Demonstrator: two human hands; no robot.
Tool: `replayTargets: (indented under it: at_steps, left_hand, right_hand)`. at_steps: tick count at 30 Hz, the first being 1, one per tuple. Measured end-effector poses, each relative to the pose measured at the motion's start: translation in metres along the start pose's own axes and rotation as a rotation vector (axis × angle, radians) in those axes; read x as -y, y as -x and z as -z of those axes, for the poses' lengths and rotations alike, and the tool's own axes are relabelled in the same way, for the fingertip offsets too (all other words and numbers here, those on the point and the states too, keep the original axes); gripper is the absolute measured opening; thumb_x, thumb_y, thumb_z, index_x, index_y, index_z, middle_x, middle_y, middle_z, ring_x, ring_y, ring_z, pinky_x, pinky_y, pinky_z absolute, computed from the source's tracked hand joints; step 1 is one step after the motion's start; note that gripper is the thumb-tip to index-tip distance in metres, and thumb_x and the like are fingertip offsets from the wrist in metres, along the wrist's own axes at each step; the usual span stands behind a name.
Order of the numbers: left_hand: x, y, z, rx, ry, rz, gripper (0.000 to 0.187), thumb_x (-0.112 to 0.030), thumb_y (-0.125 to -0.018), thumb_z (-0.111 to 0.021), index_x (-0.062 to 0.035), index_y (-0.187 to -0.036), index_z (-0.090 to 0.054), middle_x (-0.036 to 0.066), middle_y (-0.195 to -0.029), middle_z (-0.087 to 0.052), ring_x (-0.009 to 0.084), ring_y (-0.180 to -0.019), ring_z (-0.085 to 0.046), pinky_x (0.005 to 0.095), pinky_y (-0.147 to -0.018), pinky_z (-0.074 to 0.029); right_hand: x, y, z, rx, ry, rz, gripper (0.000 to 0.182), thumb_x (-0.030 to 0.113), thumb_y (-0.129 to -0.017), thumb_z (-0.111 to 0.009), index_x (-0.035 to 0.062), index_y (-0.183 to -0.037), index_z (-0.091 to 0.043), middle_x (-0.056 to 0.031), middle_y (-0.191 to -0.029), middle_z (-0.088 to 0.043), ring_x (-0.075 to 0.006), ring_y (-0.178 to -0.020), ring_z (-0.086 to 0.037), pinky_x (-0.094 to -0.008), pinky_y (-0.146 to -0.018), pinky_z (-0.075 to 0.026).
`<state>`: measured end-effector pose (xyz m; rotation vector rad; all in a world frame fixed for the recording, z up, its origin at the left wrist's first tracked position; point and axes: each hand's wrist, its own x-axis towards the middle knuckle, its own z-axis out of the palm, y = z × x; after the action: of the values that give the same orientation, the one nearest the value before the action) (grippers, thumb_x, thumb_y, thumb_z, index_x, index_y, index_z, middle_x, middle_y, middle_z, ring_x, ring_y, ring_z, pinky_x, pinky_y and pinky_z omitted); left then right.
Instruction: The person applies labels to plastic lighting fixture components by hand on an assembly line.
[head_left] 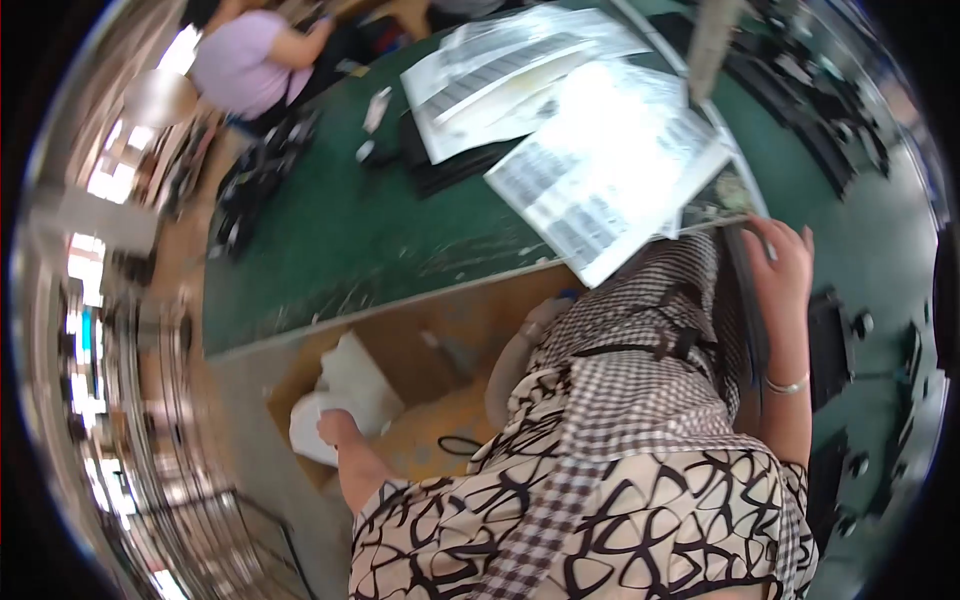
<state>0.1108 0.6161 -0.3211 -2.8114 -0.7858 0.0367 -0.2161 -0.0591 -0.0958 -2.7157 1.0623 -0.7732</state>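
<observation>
Several papers crowd the green table, black parts far left; near left, the left hand closes on a white sheet at a cardboard box; right hand half bent, grip unclear.

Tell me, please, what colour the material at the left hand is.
The material is white, best seen in the head view.

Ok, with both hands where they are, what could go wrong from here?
The corner of the printed sheet juts past the edge of the green table; a bump from the body might knock it down. The left hand holds white material at the cardboard box, where it could snag if pulled. The right hand, near the papers, might nudge them.
</observation>
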Motion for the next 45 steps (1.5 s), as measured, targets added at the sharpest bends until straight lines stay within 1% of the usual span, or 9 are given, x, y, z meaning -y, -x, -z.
replayTargets:
  at_steps: [4, 11, 15, 20, 27, 30, 34, 40, 45]
  left_hand:
    - [-0.137, 0.018, 0.017, 1.141, -0.254, -0.88, 0.033, -0.039, -0.085, -0.068, -0.0056, -0.083, -0.071, 0.008, -0.077, -0.07, 0.0198, -0.073, -0.066, 0.0369, -0.068, -0.052]
    - [-0.257, 0.257, 0.296, 0.791, 0.139, -1.989, 0.016, -0.016, -0.086, -0.062, -0.0017, -0.09, -0.069, 0.011, -0.077, -0.065, 0.02, -0.069, -0.062, 0.0302, -0.067, -0.049]
    - [-0.325, 0.264, 0.342, 0.261, 0.95, -1.785, 0.017, -0.014, -0.081, -0.072, -0.0026, -0.094, -0.067, 0.011, -0.081, -0.063, 0.024, -0.071, -0.062, 0.0341, -0.067, -0.049]
    - [-0.421, 0.252, 0.314, -0.213, 0.68, -1.733, 0.031, -0.022, -0.082, -0.072, -0.0044, -0.107, -0.067, 0.011, -0.091, -0.062, 0.0278, -0.079, -0.06, 0.0384, -0.072, -0.049]
    - [-0.425, 0.282, 0.35, 0.377, 0.532, -1.876, 0.027, -0.022, -0.088, -0.068, -0.0014, -0.106, -0.066, 0.007, -0.081, -0.059, 0.0169, -0.073, -0.056, 0.0316, -0.069, -0.046]
    - [-0.477, 0.271, 0.352, 0.587, 0.791, -1.807, 0.027, -0.021, -0.094, -0.06, 0.0007, -0.11, -0.064, 0.006, -0.083, -0.062, 0.0125, -0.075, -0.056, 0.0283, -0.07, -0.046]
    - [-0.533, 0.29, 0.363, 0.692, 0.892, -1.798, 0.03, -0.02, -0.1, -0.05, 0.0029, -0.115, -0.061, 0.007, -0.089, -0.064, 0.0132, -0.082, -0.059, 0.028, -0.075, -0.047]
    - [-0.576, 0.317, 0.346, 0.15, 0.748, -1.971, 0.026, -0.02, -0.097, -0.053, -0.0036, -0.114, -0.064, 0.016, -0.091, -0.068, 0.0252, -0.082, -0.066, 0.0339, -0.076, -0.049]
    - [-0.581, 0.343, 0.348, -0.056, 0.598, -1.938, 0.016, -0.02, -0.093, -0.059, -0.0054, -0.095, -0.065, 0.013, -0.085, -0.068, 0.0323, -0.082, -0.065, 0.0415, -0.072, -0.049]
  right_hand:
    - [0.02, -0.004, -0.002, -0.033, -0.117, 0.025, 0.027, 0.024, -0.087, -0.067, 0.0059, -0.106, -0.07, -0.011, -0.106, -0.069, -0.0305, -0.097, -0.065, -0.0572, -0.11, -0.029]
    - [0.033, -0.012, -0.033, 0.054, -0.073, 0.05, 0.061, 0.036, -0.086, -0.07, 0.0044, -0.135, -0.052, -0.0224, -0.135, -0.05, -0.0369, -0.122, -0.051, -0.0576, -0.112, -0.027]
    - [0.031, -0.011, -0.044, 0.117, -0.052, -0.001, 0.07, 0.04, -0.084, -0.071, 0.004, -0.139, -0.046, -0.0236, -0.137, -0.047, -0.0372, -0.126, -0.048, -0.0578, -0.113, -0.025]
    - [0.034, -0.017, -0.053, 0.139, -0.078, 0.021, 0.07, 0.038, -0.081, -0.072, 0.0051, -0.138, -0.048, -0.0192, -0.136, -0.049, -0.0342, -0.129, -0.045, -0.0604, -0.114, -0.022]
    - [0.026, -0.045, -0.048, 0.079, -0.119, -0.019, 0.025, 0.03, -0.085, -0.067, 0.0053, -0.088, -0.069, -0.0095, -0.088, -0.064, -0.0285, -0.095, -0.061, -0.0556, -0.108, -0.033]
    - [0.029, -0.095, -0.052, 0.153, -0.148, 0.111, 0.023, 0.028, -0.086, -0.065, 0.0046, -0.087, -0.069, -0.0106, -0.085, -0.064, -0.0293, -0.092, -0.062, -0.0496, -0.104, -0.038]
    - [0.047, -0.154, -0.091, 0.058, -0.199, 0.376, 0.038, 0.027, -0.088, -0.064, 0.0039, -0.118, -0.063, -0.017, -0.124, -0.058, -0.0314, -0.122, -0.051, -0.0505, -0.111, -0.032]
    - [0.063, -0.122, -0.135, 0.225, 0.0, 0.083, 0.07, 0.049, -0.087, -0.062, -0.0003, -0.136, -0.051, -0.0249, -0.141, -0.045, -0.0384, -0.137, -0.036, -0.0588, -0.114, -0.022]
    - [0.064, -0.15, -0.107, 0.452, -0.017, 0.065, 0.058, 0.042, -0.086, -0.064, 0.0001, -0.125, -0.057, -0.0165, -0.113, -0.058, -0.0315, -0.112, -0.051, -0.0478, -0.097, -0.038]
